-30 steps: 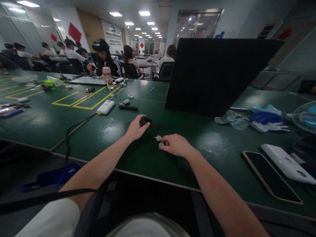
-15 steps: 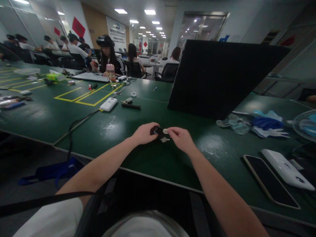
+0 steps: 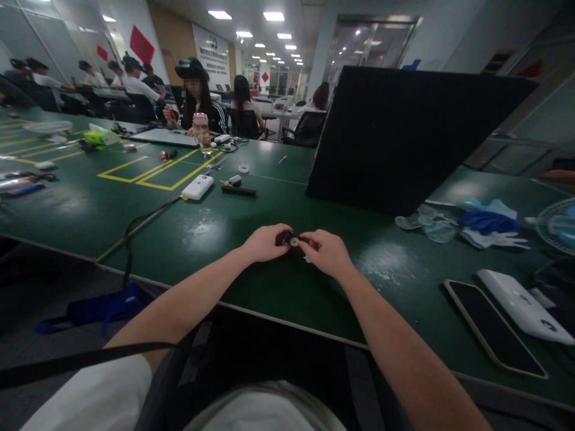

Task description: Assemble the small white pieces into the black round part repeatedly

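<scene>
Near the front of the green table (image 3: 278,287), my left hand (image 3: 268,242) is closed around a small black part (image 3: 286,237) whose kind I cannot make out. Against its right side is a small pale disc (image 3: 294,242) with a dark centre, pinched at its edge by the fingertips of my right hand (image 3: 327,251). The disc appears to touch the black part. Just below the right fingertips, a small whitish piece (image 3: 308,259) lies on the table, partly covered by the hand.
A large black panel (image 3: 404,137) stands beyond my right hand. A phone (image 3: 496,329), a white power bank (image 3: 523,308) and gloves (image 3: 489,221) lie to the right. Ahead are another white device (image 3: 198,187), a dark bar (image 3: 239,191) and a bottle (image 3: 202,133); a person (image 3: 197,99) sits opposite.
My right hand has brought the pale disc left, up against the black part in my left hand. The right hand now covers more of the whitish piece. My left hand has hardly moved.
</scene>
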Demonstrator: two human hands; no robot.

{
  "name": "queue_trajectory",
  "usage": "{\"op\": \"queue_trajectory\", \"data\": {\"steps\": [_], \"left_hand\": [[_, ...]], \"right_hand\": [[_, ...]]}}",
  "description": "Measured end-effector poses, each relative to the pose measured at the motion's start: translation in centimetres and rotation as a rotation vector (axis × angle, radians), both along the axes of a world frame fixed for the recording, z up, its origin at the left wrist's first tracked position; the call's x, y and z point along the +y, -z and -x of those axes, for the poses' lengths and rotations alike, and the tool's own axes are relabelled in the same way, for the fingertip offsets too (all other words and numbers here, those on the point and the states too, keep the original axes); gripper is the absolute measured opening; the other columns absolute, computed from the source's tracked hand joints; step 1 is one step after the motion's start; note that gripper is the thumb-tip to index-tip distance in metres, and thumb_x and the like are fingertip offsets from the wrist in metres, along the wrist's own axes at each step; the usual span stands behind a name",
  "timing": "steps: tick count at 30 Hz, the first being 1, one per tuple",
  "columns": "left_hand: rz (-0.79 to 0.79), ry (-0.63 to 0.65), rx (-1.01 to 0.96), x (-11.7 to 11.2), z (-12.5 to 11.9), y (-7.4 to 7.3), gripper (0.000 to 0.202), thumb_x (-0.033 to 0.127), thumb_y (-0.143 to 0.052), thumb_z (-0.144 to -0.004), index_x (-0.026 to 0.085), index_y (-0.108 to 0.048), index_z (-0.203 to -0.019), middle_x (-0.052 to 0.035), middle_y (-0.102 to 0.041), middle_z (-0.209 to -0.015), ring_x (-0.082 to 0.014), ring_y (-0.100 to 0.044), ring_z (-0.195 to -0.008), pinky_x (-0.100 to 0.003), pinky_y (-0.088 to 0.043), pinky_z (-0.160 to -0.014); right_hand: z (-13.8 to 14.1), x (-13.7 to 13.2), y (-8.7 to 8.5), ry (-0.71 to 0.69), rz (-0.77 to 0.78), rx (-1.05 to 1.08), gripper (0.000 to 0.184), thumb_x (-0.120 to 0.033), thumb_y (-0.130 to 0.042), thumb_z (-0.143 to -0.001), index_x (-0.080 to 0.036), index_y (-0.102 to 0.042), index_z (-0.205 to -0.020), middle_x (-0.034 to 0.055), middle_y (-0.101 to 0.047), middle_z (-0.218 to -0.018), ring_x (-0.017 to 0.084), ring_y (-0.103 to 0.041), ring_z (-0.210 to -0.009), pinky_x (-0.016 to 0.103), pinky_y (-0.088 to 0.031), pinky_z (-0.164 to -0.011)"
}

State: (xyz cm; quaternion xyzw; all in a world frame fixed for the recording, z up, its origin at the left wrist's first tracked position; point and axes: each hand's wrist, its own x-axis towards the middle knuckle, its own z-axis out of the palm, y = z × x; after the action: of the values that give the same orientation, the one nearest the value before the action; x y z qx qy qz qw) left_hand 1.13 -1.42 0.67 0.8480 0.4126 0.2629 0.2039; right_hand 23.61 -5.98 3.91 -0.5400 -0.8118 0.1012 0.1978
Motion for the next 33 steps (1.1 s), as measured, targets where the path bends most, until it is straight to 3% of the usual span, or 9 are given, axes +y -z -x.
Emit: {"op": "queue_trajectory", "data": {"steps": [3, 6, 9, 12, 15, 18, 22, 28, 33], "left_hand": [[-0.019, -0.055, 0.006, 0.4, 0.1, 0.3, 0.049, 0.035, -0.069, -0.081, 0.026, -0.061, -0.128, -0.0053, -0.072, -0.118, -0.0246, -0.069, -0.103, -0.040, -0.056, -0.092], [-0.014, -0.099, 0.009, 0.6, 0.2, 0.4, 0.049, 0.034, -0.069, -0.081, 0.026, -0.060, -0.128, -0.0056, -0.072, -0.117, -0.0253, -0.069, -0.104, -0.041, -0.055, -0.094], [0.008, -0.114, 0.012, 0.7, 0.3, 0.5, 0.049, 0.034, -0.069, -0.081, 0.027, -0.060, -0.128, -0.0051, -0.073, -0.114, -0.0251, -0.070, -0.101, -0.040, -0.055, -0.093], [0.032, -0.118, 0.000, 0.8, 0.4, 0.6, 0.049, 0.035, -0.070, -0.080, 0.027, -0.058, -0.128, -0.0050, -0.073, -0.111, -0.0250, -0.071, -0.099, -0.040, -0.056, -0.090], [0.072, -0.118, -0.005, 0.8, 0.4, 0.6, 0.047, 0.038, -0.071, -0.079, 0.026, -0.058, -0.123, -0.0057, -0.073, -0.108, -0.0254, -0.071, -0.096, -0.038, -0.056, -0.085], [0.105, -0.116, 0.019, 0.7, 0.5, 0.5, 0.047, 0.037, -0.072, -0.078, 0.025, -0.056, -0.120, -0.0060, -0.072, -0.103, -0.0251, -0.071, -0.088, -0.037, -0.056, -0.076], [0.101, -0.099, 0.031, 0.6, 0.4, 0.3, 0.048, 0.036, -0.072, -0.078, 0.024, -0.054, -0.120, -0.0073, -0.071, -0.104, -0.0253, -0.070, -0.089, -0.037, -0.055, -0.075], [0.015, -0.105, 0.085, 0.5, 0.0, 0.4, 0.044, 0.043, -0.072, -0.078, 0.023, -0.057, -0.115, -0.0090, -0.071, -0.106, -0.0289, -0.068, -0.098, -0.041, -0.053, -0.082], [-0.027, -0.071, 0.122, 0.2, -0.2, 0.2, 0.043, 0.043, -0.072, -0.078, 0.023, -0.059, -0.113, -0.0083, -0.071, -0.105, -0.0284, -0.068, -0.097, -0.039, -0.053, -0.081]], "right_hand": [[-1.3, -0.2, -1.0, -0.013, -0.006, -0.011, 0.039, -0.045, -0.063, -0.090, -0.024, -0.070, -0.123, 0.0090, -0.067, -0.115, 0.025, -0.061, -0.103, 0.037, -0.049, -0.082], [-2.0, 0.1, -0.9, -0.084, 0.095, -0.088, 0.051, -0.046, -0.072, -0.082, -0.028, -0.067, -0.130, 0.0089, -0.061, -0.134, 0.029, -0.057, -0.118, 0.041, -0.048, -0.093], [-2.0, 0.8, 0.2, -0.107, 0.175, -0.180, 0.041, -0.040, -0.068, -0.086, -0.027, -0.070, -0.125, 0.0082, -0.065, -0.128, 0.027, -0.062, -0.111, 0.039, -0.049, -0.092], [-1.7, 1.2, 1.0, -0.092, 0.158, -0.219, 0.029, -0.032, -0.059, -0.092, -0.026, -0.075, -0.115, 0.0069, -0.070, -0.115, 0.023, -0.065, -0.101, 0.037, -0.049, -0.089], [-1.5, 0.9, 0.3, -0.005, 0.147, -0.199, 0.034, -0.045, -0.061, -0.090, -0.025, -0.074, -0.116, 0.0081, -0.069, -0.116, 0.024, -0.065, -0.100, 0.036, -0.050, -0.083], [-2.0, 0.6, -0.8, 0.100, 0.223, -0.223, 0.057, -0.064, -0.070, -0.077, -0.024, -0.072, -0.118, 0.0111, -0.068, -0.120, 0.028, -0.064, -0.100, 0.036, -0.050, -0.074], [-3.2, 1.1, -0.9, 0.094, 0.351, -0.233, 0.043, -0.054, -0.072, -0.078, -0.024, -0.075, -0.108, 0.0085, -0.071, -0.106, 0.025, -0.065, -0.089, 0.033, -0.049, -0.068], [-2.2, 0.8, -0.5, 0.021, 0.162, -0.020, 0.035, -0.043, -0.060, -0.089, -0.022, -0.072, -0.115, 0.0074, -0.069, -0.108, 0.020, -0.063, -0.088, 0.032, -0.049, -0.074], [-0.8, -0.2, -0.6, -0.075, 0.057, 0.010, 0.034, -0.037, -0.058, -0.091, -0.024, -0.072, -0.119, 0.0062, -0.069, -0.101, 0.019, -0.062, -0.083, 0.031, -0.047, -0.072]]}}
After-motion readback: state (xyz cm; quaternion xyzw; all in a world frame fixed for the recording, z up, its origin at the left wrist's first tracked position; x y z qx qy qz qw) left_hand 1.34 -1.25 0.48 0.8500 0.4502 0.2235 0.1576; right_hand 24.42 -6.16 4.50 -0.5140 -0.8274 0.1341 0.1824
